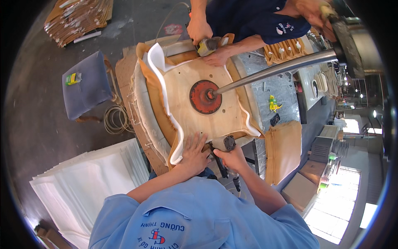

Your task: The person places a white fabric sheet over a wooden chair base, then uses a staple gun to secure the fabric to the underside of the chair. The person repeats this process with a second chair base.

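Note:
A plywood seat panel (186,116) lies in front of me, edged by white foam (163,89) and tan fabric (143,66) turned up around it. A round red press plate (199,97) on a metal rod (277,66) bears on its middle. At the near edge, my left hand (194,154) rests with fingers outstretched over the wood and the folded fabric. My right hand (233,158) is wrapped round a black air stapler (229,142), its nose beside that same edge. Across the panel, a co-worker's hand (200,30) grips a yellow-and-black staple gun (206,46); their other hand (216,57) presses the far edge.
A blue padded stool (87,86) and a coiled hose (118,119) are at the left. White foam sheets (91,178) are stacked at lower left. A plastic-covered table (271,93) holds stacked tan fabric (284,149) at the right. Cardboard (78,18) lies at far left.

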### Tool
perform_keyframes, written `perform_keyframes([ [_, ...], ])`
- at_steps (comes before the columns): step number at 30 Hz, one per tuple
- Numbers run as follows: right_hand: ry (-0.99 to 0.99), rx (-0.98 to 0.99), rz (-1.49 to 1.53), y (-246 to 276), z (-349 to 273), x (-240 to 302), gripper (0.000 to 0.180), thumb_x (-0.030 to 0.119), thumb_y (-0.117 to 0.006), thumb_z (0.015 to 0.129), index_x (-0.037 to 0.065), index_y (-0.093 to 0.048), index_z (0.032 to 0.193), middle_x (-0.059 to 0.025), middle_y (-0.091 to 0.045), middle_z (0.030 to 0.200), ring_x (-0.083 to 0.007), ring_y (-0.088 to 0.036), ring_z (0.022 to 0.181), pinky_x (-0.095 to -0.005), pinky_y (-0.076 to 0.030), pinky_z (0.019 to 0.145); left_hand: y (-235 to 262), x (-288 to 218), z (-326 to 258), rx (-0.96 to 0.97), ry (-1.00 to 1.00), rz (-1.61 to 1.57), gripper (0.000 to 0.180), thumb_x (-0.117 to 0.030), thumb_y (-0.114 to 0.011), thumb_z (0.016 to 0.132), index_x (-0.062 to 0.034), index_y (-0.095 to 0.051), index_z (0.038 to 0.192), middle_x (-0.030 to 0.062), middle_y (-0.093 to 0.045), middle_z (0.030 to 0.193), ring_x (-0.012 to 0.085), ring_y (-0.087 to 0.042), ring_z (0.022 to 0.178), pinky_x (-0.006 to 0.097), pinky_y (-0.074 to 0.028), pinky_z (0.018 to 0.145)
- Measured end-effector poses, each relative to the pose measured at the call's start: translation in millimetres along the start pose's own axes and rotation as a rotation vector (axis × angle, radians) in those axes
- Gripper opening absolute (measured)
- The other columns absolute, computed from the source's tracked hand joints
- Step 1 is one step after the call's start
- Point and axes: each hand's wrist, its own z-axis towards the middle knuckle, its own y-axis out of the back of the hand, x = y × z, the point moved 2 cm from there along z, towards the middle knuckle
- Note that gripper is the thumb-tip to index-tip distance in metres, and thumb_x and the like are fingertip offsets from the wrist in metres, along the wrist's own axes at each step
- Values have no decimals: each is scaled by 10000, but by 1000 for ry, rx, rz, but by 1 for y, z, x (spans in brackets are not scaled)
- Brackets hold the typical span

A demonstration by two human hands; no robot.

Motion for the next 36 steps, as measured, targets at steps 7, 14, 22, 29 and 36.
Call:
perform_keyframes([
  [7,170,-184,331,0,-50,-63,422,208,-908,925,8,-737,1255,-43,-751,917,-101,-673,716,-293,-543,638,24,-18,-10,188,-96,19,556,-396,-724,1014,-42,-695,1442,285,-424,1700,521,-376,1580,625,-251,1335],
  [14,183,-613,367,5,-61,-206,556,167,-921,904,13,-668,1375,-45,-757,993,-130,-697,789,-329,-570,715,-14,-53,4,198,-130,-205,730,-291,-776,991,-43,-504,1620,304,-401,1704,507,-343,1608,565,-277,1343],
  [22,-130,-588,737,87,-32,-266,263,120,-915,899,39,-755,1091,-26,-717,827,-131,-645,660,-320,-528,595,-32,-46,4,47,-109,-106,831,-198,-835,908,-62,-472,1643,261,-408,1726,485,-399,1590,568,-353,1301],
  [29,-152,-593,836,247,116,-349,246,88,-930,849,34,-768,1026,-34,-715,816,-142,-644,616,-335,-503,517,-43,-74,18,-53,17,214,748,-190,-793,906,-30,-531,1588,218,-587,1608,416,-548,1506,556,-401,1271],
  [36,-261,-586,748,359,300,-388,351,84,-945,790,43,-776,1095,-69,-769,914,-189,-697,649,-355,-551,536,-17,-108,40,78,174,269,713,-153,-785,863,-27,-590,1537,168,-592,1616,382,-549,1510,548,-405,1269],
])
